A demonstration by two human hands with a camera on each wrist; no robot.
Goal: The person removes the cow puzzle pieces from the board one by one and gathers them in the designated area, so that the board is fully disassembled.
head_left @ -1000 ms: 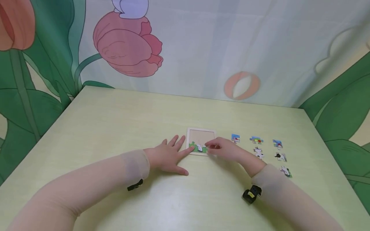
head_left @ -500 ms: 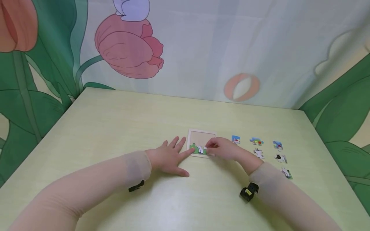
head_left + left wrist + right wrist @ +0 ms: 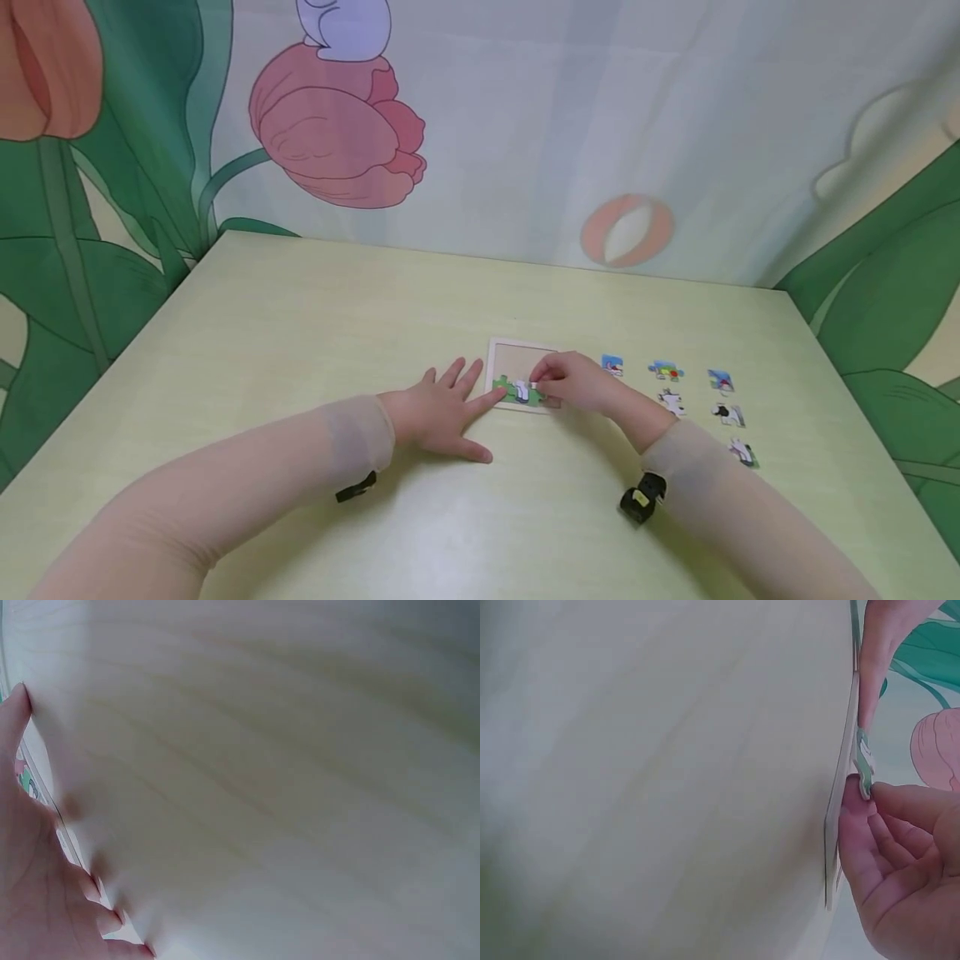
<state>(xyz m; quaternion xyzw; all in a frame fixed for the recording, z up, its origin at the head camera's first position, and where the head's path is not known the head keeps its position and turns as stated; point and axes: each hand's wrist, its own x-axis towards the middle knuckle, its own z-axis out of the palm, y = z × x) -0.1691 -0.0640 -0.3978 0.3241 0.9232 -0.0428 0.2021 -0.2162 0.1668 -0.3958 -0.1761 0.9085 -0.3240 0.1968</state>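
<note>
A small wooden puzzle tray (image 3: 490,362) lies mid-table, with green and white jigsaw pieces (image 3: 520,392) along its near edge. My left hand (image 3: 442,414) rests spread on the table at the tray's left, its index fingertip pressing on the lower left piece. Over the tray's near right corner, my right hand (image 3: 579,384) pinches a jigsaw piece between thumb and index finger. The right wrist view shows this green and white piece (image 3: 865,769) slightly raised and tilted at the tray's edge. In the left wrist view, the left hand's fingers (image 3: 45,877) appear at the left edge.
Several loose jigsaw pieces lie spread to the right of the tray, among them a blue one (image 3: 612,364), a colourful one (image 3: 665,371) and a white one (image 3: 742,452). A curtain printed with tulips (image 3: 337,125) hangs behind the table's far edge.
The right hand's fingers shift slightly at the tray's near right corner, and more of the green strip shows beside them. The left hand stays in place on the tray's edge.
</note>
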